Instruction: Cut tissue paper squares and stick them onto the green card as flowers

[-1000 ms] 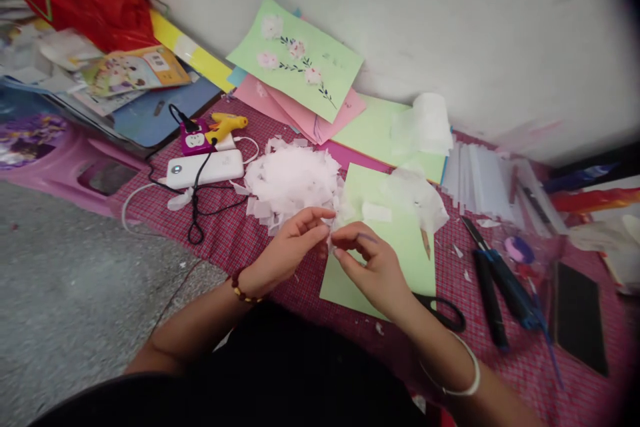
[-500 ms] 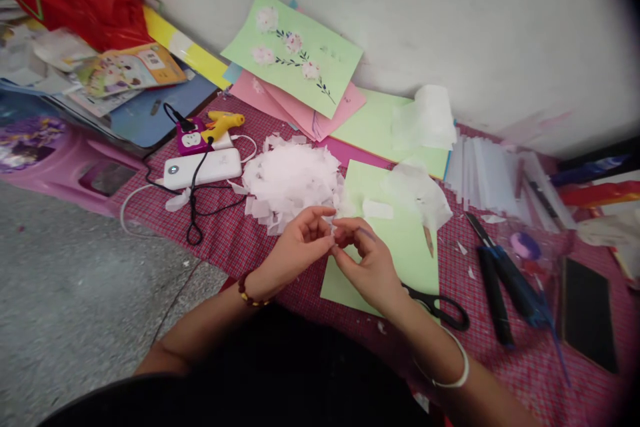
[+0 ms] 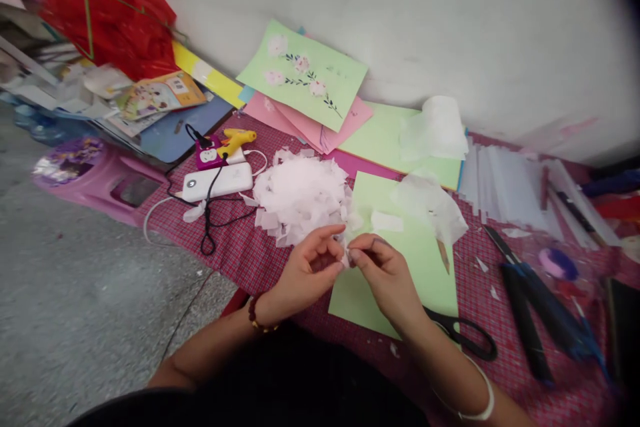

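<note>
My left hand (image 3: 311,269) and my right hand (image 3: 387,273) meet over the near edge of a green sheet (image 3: 365,300). Between their fingertips is a small piece of white paper (image 3: 345,257), partly hidden by the fingers. Thumb and forefinger of each hand pinch it. Just beyond my left hand lies a heap of white paper pieces (image 3: 300,187). A flat white strip (image 3: 387,221) and a crumpled white tissue (image 3: 433,203) rest on the green sheet. Black-handled scissors (image 3: 467,335) lie beside my right wrist.
A white power bank (image 3: 218,183) with cables and a yellow glue gun (image 3: 237,141) are at the left. Behind lies a green card with flowers (image 3: 305,73). Plastic sleeves (image 3: 505,180) and a large cutting tool (image 3: 545,307) are at the right. A pink stool (image 3: 107,180) stands at the left.
The view has shifted, so the scene sits lower and mostly farther right. My right hand's fingers have closed more tightly around the small white piece; both hands stay together.
</note>
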`<action>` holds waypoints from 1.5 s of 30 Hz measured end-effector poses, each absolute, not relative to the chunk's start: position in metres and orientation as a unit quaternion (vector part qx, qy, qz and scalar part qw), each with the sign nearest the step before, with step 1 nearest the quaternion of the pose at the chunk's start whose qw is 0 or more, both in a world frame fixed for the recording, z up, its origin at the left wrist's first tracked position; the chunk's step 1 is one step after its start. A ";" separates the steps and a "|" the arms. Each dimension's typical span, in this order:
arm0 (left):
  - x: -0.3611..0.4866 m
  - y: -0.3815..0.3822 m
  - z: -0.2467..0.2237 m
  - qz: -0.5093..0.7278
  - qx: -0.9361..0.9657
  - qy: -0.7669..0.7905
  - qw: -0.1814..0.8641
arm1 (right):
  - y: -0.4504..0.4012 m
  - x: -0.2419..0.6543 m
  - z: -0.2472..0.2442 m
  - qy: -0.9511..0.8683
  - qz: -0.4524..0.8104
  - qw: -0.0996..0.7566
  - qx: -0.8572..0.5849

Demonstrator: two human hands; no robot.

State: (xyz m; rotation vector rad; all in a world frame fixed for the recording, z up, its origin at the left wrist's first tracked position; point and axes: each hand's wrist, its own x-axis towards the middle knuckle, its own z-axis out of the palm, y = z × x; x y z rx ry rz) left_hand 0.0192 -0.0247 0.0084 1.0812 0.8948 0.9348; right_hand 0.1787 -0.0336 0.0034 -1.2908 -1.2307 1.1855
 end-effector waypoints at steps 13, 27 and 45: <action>-0.065 0.070 0.056 0.466 0.692 0.453 0.316 | -0.012 0.217 -0.010 -0.422 0.420 0.560 -0.576; -0.035 0.049 0.040 0.123 0.920 0.370 0.032 | -0.013 0.204 -0.016 -0.560 0.390 0.472 -0.557; -0.041 0.056 0.050 0.193 0.934 0.289 0.076 | -0.015 0.172 0.005 -0.560 0.401 0.461 -0.560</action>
